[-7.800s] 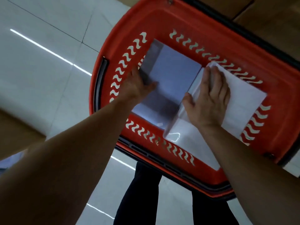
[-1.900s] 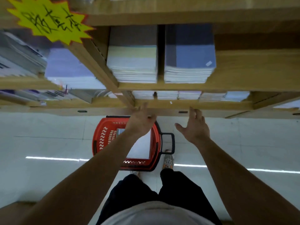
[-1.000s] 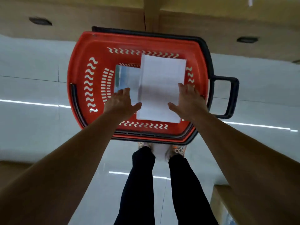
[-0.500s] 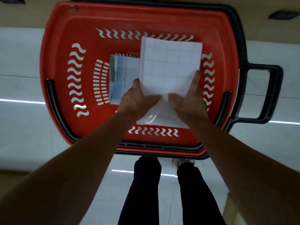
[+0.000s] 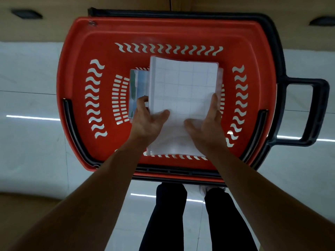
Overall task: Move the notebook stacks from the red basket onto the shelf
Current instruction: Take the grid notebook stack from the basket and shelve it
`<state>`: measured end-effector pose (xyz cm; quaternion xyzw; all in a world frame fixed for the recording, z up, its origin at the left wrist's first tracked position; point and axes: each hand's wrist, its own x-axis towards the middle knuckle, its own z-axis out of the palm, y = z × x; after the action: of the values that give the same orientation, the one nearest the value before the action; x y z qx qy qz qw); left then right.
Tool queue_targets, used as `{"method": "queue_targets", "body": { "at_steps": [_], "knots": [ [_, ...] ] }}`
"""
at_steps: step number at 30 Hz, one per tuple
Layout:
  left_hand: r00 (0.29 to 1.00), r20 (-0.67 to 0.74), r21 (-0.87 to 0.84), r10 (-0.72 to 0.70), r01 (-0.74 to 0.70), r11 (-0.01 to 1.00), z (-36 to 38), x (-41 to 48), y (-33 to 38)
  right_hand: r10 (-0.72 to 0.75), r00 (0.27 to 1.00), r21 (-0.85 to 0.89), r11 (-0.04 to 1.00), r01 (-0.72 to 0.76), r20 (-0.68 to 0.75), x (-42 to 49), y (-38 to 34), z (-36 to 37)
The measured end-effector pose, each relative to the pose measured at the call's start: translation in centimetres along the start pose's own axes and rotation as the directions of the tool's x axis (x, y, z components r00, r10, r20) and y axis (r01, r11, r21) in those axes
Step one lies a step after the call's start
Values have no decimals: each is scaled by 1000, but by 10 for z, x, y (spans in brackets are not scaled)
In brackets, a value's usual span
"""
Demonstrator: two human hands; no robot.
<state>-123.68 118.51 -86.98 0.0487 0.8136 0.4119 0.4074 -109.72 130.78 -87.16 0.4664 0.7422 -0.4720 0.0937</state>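
A red basket [image 5: 76, 69] with a black handle sits on the floor below me. Inside it is a white notebook stack [image 5: 183, 84] with a faint grid on its cover, wrapped in clear plastic. My left hand [image 5: 148, 120] grips its left edge, thumb on top. My right hand [image 5: 206, 127] grips its right edge, fingers along the side. The stack's far end is tilted up from the basket floor. A second item with a blue-green cover [image 5: 137, 87] lies flat to the left, partly under the stack.
The basket's black side handle [image 5: 308, 113] sticks out to the right. The wooden base of the shelf [image 5: 54, 24] runs along the top of the view. My legs in dark trousers [image 5: 170, 214] stand on a pale tiled floor.
Both hands dropped from the shelf to the basket and closed on the white stack's sides. Its far end has come up slightly since half a second ago.
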Motion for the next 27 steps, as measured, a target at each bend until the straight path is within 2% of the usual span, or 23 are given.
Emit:
{"method": "queue_targets", "body": {
  "at_steps": [5, 9, 13, 16, 19, 27],
  "knots": [
    [994, 95, 77, 44, -51, 996, 1, 3, 15, 46, 999, 42, 998, -47, 11, 4, 0, -4],
    [995, 96, 44, 8, -12, 999, -3, -3, 34, 189, 982, 165, 969, -186, 3, 4, -8, -9],
    [996, 88, -44, -9, 12, 999, -10, -18, 49, 384, 919, 184, 900, -395, 95, 12, -13, -18],
    [995, 84, -123, -45, 55, 991, -14, -30, 57, 380, 912, 197, 893, -405, 154, 11, -17, -27],
    [995, 75, -158, -59, 71, 985, -18, -40, 64, 322, 927, 173, 919, -354, 191, 6, -18, -34],
    [996, 71, -105, -53, 61, 993, -22, -67, 91, 318, 924, 194, 913, -359, 212, -19, -29, -62]
  ]
}}
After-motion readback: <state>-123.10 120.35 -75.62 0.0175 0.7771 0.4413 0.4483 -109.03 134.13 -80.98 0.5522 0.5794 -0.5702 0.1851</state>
